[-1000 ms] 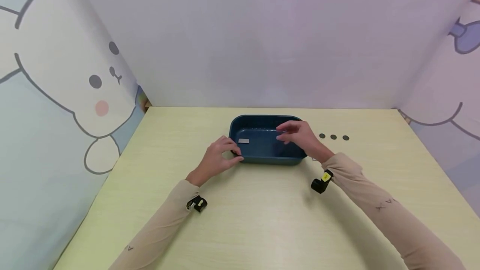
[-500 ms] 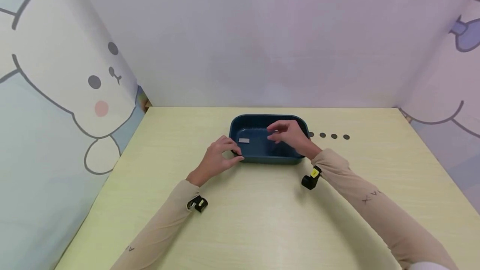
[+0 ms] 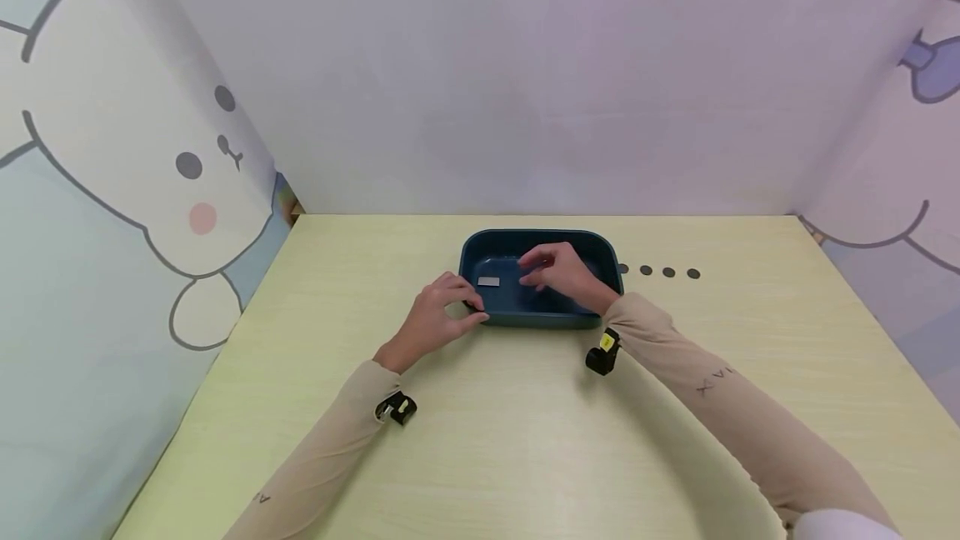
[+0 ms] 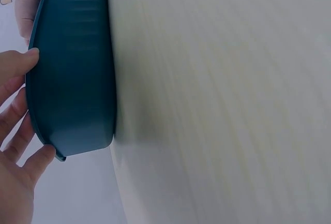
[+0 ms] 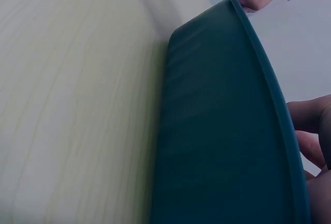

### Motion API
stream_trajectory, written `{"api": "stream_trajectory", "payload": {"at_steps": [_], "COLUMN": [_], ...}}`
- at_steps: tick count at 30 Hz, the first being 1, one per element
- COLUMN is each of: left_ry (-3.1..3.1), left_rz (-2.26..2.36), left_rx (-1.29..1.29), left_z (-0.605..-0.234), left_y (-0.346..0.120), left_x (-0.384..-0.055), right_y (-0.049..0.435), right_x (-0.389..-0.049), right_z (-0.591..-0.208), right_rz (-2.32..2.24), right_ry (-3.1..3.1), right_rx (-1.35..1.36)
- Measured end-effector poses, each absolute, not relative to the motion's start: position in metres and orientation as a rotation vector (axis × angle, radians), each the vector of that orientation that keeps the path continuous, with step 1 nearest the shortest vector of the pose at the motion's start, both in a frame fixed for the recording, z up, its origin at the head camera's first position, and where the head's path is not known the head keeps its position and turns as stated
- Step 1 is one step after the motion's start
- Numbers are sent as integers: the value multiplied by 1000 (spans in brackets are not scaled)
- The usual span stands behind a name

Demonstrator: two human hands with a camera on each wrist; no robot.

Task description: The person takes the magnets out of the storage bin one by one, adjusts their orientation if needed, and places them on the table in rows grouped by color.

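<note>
A dark blue rectangular tray [image 3: 536,321] stands on the table, its outer wall filling much of the left wrist view [image 4: 77,84]. At its near left corner my left hand [image 3: 437,311] grips the rim between thumb and fingers. Inside the tray, toward the left, lies a small pale rectangular piece [image 3: 488,282]. My right hand [image 3: 561,275] is over the tray's interior, to the right of that piece and apart from it. Its fingers are loosely bent with a gap to the thumb, and nothing shows between them. In the right wrist view its fingers [image 5: 310,146] appear beyond the rim.
A row of several dark round discs [image 3: 668,272] lies on the table just right of the tray. The pale wooden table [image 3: 487,440] reaches back to a plain light wall [image 3: 540,107]. Printed cartoon panels [image 3: 135,190] flank both sides.
My right hand has moved left over the tray, toward the pale piece. One more disc beside the tray has come into sight. My left hand has stayed at the corner.
</note>
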State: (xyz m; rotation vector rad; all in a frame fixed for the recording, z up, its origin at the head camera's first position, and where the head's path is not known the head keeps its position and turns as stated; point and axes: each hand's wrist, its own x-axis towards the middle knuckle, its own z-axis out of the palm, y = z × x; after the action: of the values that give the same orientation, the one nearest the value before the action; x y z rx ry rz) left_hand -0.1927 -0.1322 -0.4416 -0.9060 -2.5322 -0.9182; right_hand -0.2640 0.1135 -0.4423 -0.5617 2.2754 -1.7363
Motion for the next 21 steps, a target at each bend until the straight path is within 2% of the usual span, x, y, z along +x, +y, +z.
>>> {"api": "stream_trajectory", "payload": {"at_steps": [21], "left_ry": [-2531], "left_rz": [-928], "left_rx": [-926], "left_z": [-441], "left_y": [-133], "left_x": [-192], "right_y": [84], "right_x": [-275], "right_z": [-448], "right_rz": [-1572], "right_ry": [2373], "right_rx": [-592]}}
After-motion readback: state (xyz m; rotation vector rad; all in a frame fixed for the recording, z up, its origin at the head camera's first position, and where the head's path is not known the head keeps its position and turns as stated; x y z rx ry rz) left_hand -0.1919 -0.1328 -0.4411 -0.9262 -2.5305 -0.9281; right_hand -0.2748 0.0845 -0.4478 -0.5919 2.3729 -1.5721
